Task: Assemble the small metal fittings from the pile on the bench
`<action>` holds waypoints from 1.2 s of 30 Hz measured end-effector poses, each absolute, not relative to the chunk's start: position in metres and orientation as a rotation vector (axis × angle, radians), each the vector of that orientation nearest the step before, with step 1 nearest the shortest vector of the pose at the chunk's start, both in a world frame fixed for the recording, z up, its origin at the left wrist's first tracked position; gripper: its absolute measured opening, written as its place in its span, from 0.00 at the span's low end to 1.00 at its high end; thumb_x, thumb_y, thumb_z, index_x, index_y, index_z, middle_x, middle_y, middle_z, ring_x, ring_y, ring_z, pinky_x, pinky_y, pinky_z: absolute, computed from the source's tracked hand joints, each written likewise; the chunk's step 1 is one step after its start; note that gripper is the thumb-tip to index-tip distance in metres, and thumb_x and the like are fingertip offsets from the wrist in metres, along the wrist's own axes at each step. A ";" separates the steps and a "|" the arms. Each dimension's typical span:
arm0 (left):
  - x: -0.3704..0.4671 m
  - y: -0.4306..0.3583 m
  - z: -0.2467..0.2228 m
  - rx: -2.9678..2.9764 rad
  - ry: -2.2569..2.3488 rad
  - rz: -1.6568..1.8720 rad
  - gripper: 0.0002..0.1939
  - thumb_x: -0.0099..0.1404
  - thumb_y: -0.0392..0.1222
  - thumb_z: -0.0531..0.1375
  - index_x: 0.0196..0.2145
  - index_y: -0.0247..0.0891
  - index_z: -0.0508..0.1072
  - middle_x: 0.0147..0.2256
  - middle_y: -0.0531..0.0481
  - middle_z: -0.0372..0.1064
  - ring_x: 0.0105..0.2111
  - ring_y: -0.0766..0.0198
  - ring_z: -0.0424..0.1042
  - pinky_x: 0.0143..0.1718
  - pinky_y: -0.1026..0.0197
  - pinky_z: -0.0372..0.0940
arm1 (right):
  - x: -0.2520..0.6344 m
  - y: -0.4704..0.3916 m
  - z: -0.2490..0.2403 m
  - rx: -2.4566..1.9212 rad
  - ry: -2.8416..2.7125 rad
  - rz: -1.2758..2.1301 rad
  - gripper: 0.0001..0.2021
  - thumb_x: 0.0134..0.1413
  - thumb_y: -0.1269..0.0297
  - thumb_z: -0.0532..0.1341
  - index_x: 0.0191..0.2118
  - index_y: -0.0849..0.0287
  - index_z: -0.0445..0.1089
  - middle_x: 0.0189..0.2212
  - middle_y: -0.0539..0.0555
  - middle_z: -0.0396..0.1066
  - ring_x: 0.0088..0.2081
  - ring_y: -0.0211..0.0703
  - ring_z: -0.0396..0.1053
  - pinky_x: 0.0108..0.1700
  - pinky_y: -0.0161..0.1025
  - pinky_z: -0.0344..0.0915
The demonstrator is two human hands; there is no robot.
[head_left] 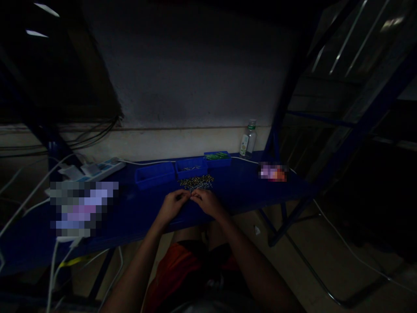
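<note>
My left hand (175, 204) and my right hand (206, 201) meet fingertip to fingertip over the front of the blue table (137, 213). Both are pinched closed; whatever they hold is too small and dark to make out. Just beyond the fingertips lies a pile of brass-coloured pieces (195, 180), with silvery screw-like pieces (202, 185) on its near side. Behind the pile stands a blue bin (191, 168) with a few thin metal pieces. To its left is another blue bin (155, 174), and to its right a smaller one (217, 162) holding green items (216, 155).
A clear bottle (248, 140) stands at the back right. A blurred-out colourful item (273, 172) lies on the right. On the left are a power strip (104, 169), white cables and a larger blurred-out item (83, 208). Blue frame posts rise at both sides.
</note>
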State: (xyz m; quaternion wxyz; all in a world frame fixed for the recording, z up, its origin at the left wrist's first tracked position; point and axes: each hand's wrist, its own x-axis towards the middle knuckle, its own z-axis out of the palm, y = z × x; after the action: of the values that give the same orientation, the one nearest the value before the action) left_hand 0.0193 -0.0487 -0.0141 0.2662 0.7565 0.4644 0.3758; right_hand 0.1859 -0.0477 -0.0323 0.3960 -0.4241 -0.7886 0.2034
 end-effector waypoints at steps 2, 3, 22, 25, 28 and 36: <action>0.019 -0.048 -0.015 2.029 1.280 1.082 0.13 0.59 0.46 0.52 0.34 0.35 0.71 0.32 0.50 0.71 0.33 0.61 0.69 0.36 0.63 0.62 | 0.186 -0.047 -0.034 -1.043 -1.984 0.558 0.06 0.54 0.66 0.58 0.38 0.54 0.70 0.33 0.49 0.73 0.36 0.37 0.69 0.40 0.32 0.62; 0.019 -0.048 -0.015 2.015 1.289 1.119 0.12 0.59 0.45 0.52 0.34 0.35 0.70 0.31 0.50 0.71 0.33 0.62 0.69 0.35 0.63 0.62 | 0.186 -0.046 -0.034 -1.030 -1.957 0.576 0.07 0.54 0.65 0.57 0.38 0.54 0.70 0.34 0.49 0.73 0.36 0.37 0.70 0.40 0.32 0.62; 0.020 -0.050 -0.013 2.021 1.351 1.050 0.19 0.59 0.54 0.53 0.36 0.36 0.74 0.36 0.48 0.74 0.36 0.58 0.70 0.38 0.61 0.62 | 0.190 -0.040 -0.037 -1.054 -1.743 0.573 0.08 0.55 0.64 0.55 0.35 0.58 0.70 0.32 0.50 0.72 0.34 0.36 0.68 0.38 0.32 0.62; 0.020 -0.050 -0.012 1.975 1.325 1.112 0.19 0.58 0.53 0.55 0.37 0.35 0.74 0.36 0.47 0.73 0.37 0.58 0.70 0.39 0.61 0.62 | 0.189 -0.040 -0.037 -1.074 -1.862 0.534 0.05 0.52 0.66 0.58 0.32 0.58 0.71 0.30 0.50 0.71 0.32 0.36 0.67 0.37 0.32 0.61; 0.020 -0.051 -0.013 2.005 1.248 1.077 0.18 0.57 0.52 0.57 0.36 0.35 0.74 0.35 0.46 0.73 0.36 0.58 0.70 0.39 0.60 0.63 | 0.188 -0.040 -0.037 -1.067 -1.979 0.491 0.05 0.52 0.66 0.58 0.30 0.58 0.71 0.28 0.50 0.69 0.31 0.35 0.66 0.36 0.31 0.60; 0.021 -0.055 -0.015 2.063 1.180 1.061 0.17 0.57 0.51 0.57 0.37 0.36 0.74 0.35 0.46 0.73 0.35 0.59 0.70 0.39 0.59 0.63 | 0.187 -0.041 -0.038 -1.111 -1.989 0.448 0.05 0.51 0.70 0.58 0.28 0.58 0.70 0.26 0.48 0.68 0.30 0.35 0.65 0.35 0.31 0.58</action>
State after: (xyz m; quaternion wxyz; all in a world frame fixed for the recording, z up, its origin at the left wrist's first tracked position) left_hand 0.0210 -0.0547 -0.0149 0.2664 0.7639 0.4370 0.3930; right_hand 0.1871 -0.0405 -0.0378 0.3982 -0.4389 -0.7858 0.1771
